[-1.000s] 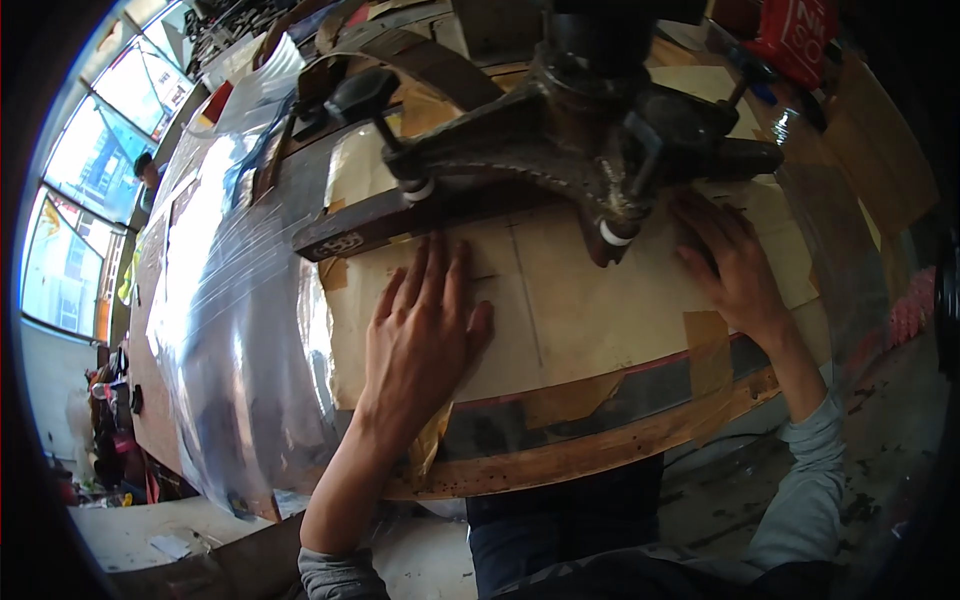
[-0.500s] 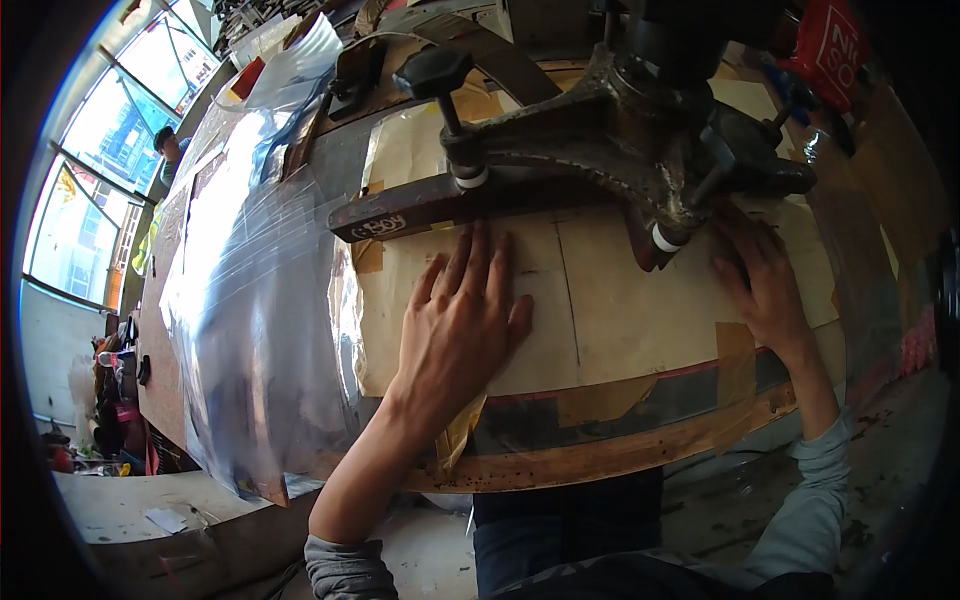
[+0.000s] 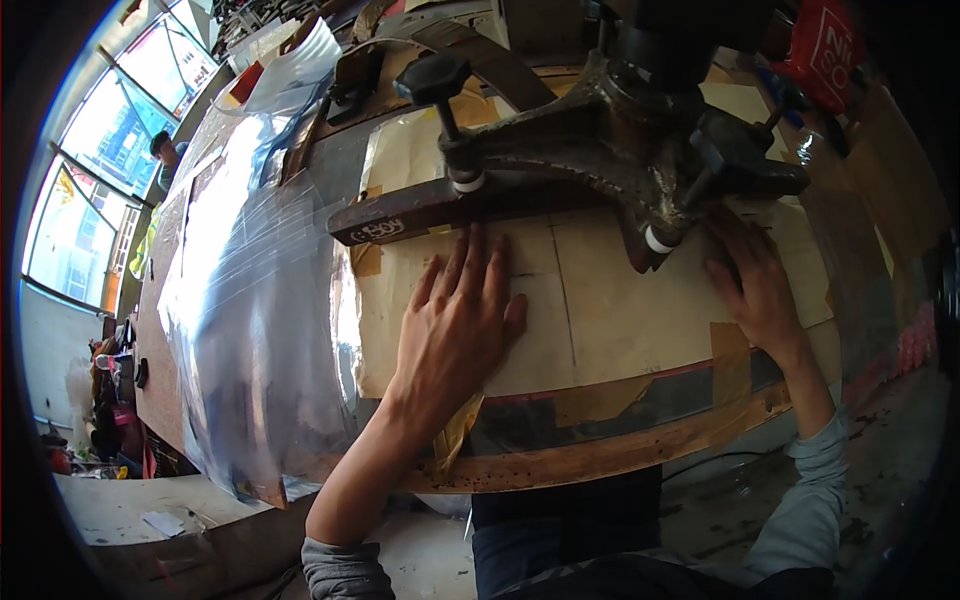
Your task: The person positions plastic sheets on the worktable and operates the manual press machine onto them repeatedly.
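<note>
Wooden table edge (image 3: 570, 470) — open paper (image 3: 635, 320) between left hand (image 3: 455, 330) and right hand (image 3: 758, 290).

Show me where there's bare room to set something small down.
Bare paper lies between the left hand and the right hand, nearer than the dark bar. The metal bracket crowds the far side; clear plastic sheets fill the left side.

A paper sheet (image 3: 640, 310) lies along the near edge of the table (image 3: 560, 465), a bar (image 3: 385, 224) across it farther back. I see plastic sheets (image 3: 255, 345) left of the paper and a bag (image 3: 826, 55) towards the far right corner. Left hand (image 3: 455, 325) and right hand (image 3: 757, 290) rest before the bar.
</note>
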